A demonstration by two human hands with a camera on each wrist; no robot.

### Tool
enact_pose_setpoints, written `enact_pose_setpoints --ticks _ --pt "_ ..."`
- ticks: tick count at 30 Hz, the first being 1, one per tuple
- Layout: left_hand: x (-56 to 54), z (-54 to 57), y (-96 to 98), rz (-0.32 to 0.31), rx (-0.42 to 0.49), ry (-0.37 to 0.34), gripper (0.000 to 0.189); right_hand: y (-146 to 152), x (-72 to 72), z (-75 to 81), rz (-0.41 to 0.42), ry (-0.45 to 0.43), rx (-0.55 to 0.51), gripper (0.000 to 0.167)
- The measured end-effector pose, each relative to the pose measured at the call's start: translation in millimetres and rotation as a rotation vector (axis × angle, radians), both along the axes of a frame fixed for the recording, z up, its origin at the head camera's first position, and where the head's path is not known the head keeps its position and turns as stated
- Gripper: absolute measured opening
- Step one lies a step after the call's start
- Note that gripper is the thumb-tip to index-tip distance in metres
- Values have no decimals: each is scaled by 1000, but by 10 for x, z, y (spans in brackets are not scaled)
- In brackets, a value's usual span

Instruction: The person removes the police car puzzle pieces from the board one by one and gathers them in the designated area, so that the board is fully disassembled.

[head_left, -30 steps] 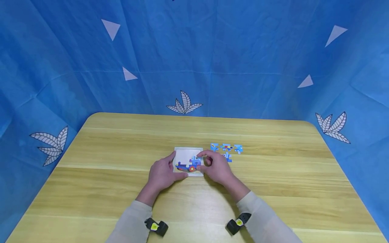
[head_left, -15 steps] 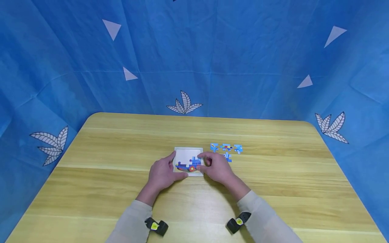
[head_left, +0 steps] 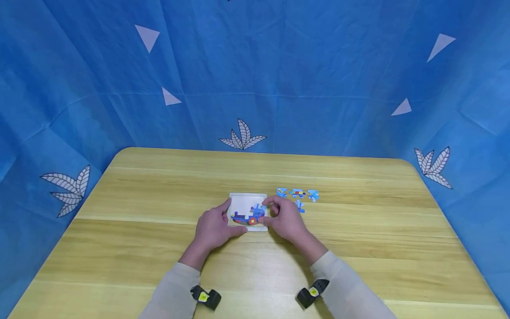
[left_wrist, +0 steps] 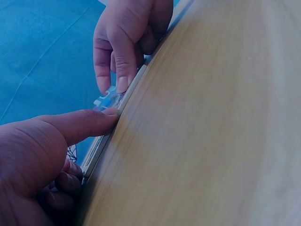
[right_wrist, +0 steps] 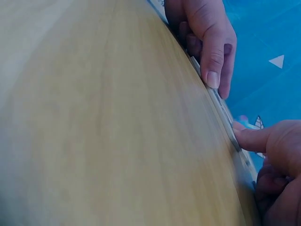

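A small puzzle tray with a pale frame lies on the table in the head view. My left hand grips its left side, thumb along the front border and fingers at the back left corner. Along the tray's lower part, fitted pieces show a blue vehicle with red wheels; its upper left is bare white. At the right side, my right hand pinches a blue puzzle piece between thumb and forefinger. In the left wrist view this light-blue piece stands up above the frame, partly hidden by fingers.
Several loose puzzle pieces lie behind and right of the tray: three in a back row, including a middle one and a right one, and another partly behind my right hand. A blue curtain hangs beyond the wooden table.
The pinched piece has shifted and tilted slightly at the tray's right side, with my right fingers moving a little. My left hand keeps its grip on the tray.
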State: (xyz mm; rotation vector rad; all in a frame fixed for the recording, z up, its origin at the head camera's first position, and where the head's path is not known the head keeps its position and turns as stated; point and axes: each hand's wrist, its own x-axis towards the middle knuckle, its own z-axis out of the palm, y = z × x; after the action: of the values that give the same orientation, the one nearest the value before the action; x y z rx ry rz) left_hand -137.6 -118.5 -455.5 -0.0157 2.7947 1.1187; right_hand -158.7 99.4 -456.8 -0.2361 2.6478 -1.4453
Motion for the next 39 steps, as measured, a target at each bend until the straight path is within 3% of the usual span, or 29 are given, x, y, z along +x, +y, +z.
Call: enact_pose_setpoints --ticks 10,22,33,39 --pt "6 10 3 8 7 -9 104 -16 16 6 41 56 -43 31" --pt "2 5 2 5 3 -3 103 -36 13 -4 55 21 -40 33" --pt "4 4 1 7 1 3 103 -31 6 19 175 26 -26 27" --pt "14 22 -5 3 18 -3 104 -10 14 37 178 17 -12 24"
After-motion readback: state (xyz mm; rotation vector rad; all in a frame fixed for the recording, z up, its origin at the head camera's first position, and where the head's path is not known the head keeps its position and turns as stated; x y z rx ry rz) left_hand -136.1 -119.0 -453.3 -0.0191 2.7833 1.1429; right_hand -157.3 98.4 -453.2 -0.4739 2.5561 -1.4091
